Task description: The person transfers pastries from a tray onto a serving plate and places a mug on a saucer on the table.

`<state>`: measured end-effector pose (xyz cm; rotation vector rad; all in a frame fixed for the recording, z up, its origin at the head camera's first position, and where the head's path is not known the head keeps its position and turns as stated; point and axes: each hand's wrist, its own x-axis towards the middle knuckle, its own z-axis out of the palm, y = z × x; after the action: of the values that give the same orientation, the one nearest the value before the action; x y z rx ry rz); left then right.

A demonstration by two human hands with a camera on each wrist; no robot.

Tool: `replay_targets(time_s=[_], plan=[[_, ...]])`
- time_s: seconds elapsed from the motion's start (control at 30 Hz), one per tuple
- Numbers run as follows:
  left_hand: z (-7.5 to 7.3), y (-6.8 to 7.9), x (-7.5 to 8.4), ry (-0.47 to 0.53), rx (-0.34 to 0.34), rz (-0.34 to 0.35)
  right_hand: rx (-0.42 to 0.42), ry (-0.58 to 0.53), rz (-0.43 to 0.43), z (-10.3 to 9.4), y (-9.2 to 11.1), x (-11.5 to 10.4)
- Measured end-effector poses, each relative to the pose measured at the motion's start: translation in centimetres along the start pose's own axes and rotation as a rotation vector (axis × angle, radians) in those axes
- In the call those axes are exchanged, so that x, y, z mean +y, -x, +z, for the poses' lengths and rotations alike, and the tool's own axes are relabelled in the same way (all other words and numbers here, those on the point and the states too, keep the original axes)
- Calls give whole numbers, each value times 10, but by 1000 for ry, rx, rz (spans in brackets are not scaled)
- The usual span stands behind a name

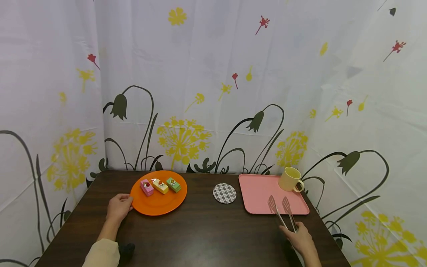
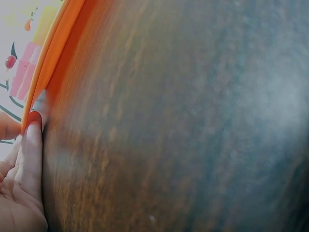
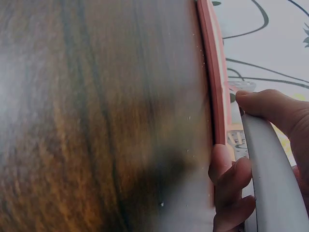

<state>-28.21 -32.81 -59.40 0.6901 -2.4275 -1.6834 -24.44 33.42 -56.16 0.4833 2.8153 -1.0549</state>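
Note:
At the left of the table my left hand pinches the rim of an orange plate, thumb above and fingers under the edge in the left wrist view. Pink, yellow and green toy cake slices sit on the plate in a row. On the right, my right hand holds metal serving tongs between thumb and fingers. The slotted tips of the tongs are apart and overlap the near edge of a pink tray in the head view. Nothing shows between those tips.
A pale yellow mug stands at the tray's back right corner. A round checked coaster lies on the dark wooden table between plate and tray. Behind and beside the table hangs a flower-printed curtain.

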Motion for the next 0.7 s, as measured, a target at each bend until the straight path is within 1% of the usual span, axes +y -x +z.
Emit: replay_targets(time_s=[0.1,0.23,0.47,0.6,0.7], plan=[[1,-1,0,0,6,1,-6,24,20,0,-1,2],[2,-1,0,17,-6,11,-4,61,56,1,-1,3],[2,-2,-1,18,-4,6,1,122,44,6,-2,-1],[1,-1,0,18,0,3,4,181,33,6,0,-9],[1,0,0,15,6,-1,-8,220,23,4,2,-14]])
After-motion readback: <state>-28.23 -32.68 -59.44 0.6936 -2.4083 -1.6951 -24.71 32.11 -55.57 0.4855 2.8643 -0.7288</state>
